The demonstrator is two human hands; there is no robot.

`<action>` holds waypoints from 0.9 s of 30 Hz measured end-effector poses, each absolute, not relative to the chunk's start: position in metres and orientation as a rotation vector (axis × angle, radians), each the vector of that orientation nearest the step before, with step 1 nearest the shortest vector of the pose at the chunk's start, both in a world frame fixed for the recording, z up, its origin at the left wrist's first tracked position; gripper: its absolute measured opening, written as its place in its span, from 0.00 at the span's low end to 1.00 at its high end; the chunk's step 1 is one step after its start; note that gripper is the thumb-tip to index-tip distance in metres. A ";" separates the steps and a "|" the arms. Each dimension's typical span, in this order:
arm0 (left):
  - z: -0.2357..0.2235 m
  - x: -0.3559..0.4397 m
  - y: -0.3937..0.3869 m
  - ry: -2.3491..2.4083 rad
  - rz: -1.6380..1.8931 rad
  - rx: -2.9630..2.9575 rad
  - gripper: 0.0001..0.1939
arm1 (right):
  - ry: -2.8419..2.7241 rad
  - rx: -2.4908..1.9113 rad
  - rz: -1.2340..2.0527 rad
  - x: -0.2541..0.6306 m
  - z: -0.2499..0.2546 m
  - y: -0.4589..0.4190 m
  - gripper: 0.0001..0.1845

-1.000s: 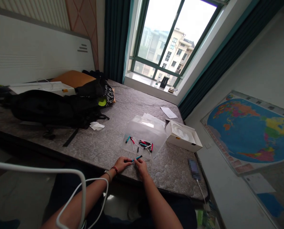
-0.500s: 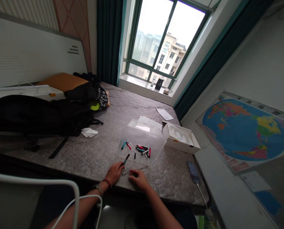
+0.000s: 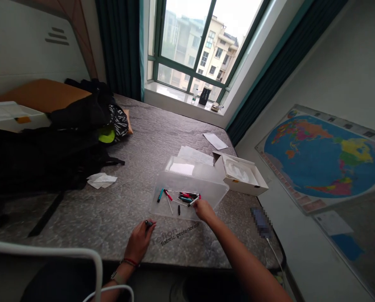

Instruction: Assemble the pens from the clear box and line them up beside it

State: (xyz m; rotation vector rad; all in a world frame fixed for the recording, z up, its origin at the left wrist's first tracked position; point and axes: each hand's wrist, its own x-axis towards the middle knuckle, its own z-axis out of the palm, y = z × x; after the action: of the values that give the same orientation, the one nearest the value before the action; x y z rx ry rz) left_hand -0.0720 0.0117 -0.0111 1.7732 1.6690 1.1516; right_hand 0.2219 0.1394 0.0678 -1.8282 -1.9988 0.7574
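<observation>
While a dark-ended pen (image 3: 148,223) sits in the left hand (image 3: 138,242), grip closed around it over the mattress (image 3: 131,201), the right hand (image 3: 204,210) is at pens (image 3: 186,197) in a clear box (image 3: 206,185); cannot tell its grip's opening or hold. White carton (image 3: 253,188) just right of box.

Mattress (image 3: 152,134), headboard (image 3: 20,50) and curtains (image 3: 120,50) mark a bedroom.
</observation>
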 end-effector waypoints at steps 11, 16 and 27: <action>-0.008 -0.072 0.011 1.782 1.069 1.866 0.13 | -2.438 -2.139 0.445 0.202 0.071 0.203 0.09; -0.001 -0.073 0.011 1.772 1.084 1.915 0.14 | -2.498 -2.220 0.427 0.198 0.076 0.202 0.12; 0.000 -0.073 0.011 1.809 1.048 1.959 0.14 | -2.509 -2.324 0.437 0.204 0.074 0.195 0.14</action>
State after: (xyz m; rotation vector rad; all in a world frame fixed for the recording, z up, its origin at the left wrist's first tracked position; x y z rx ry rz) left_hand -0.0729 0.0113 0.0002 1.9588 1.8091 1.0480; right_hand 0.2037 0.1953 0.0739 -2.3243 -2.5090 0.4373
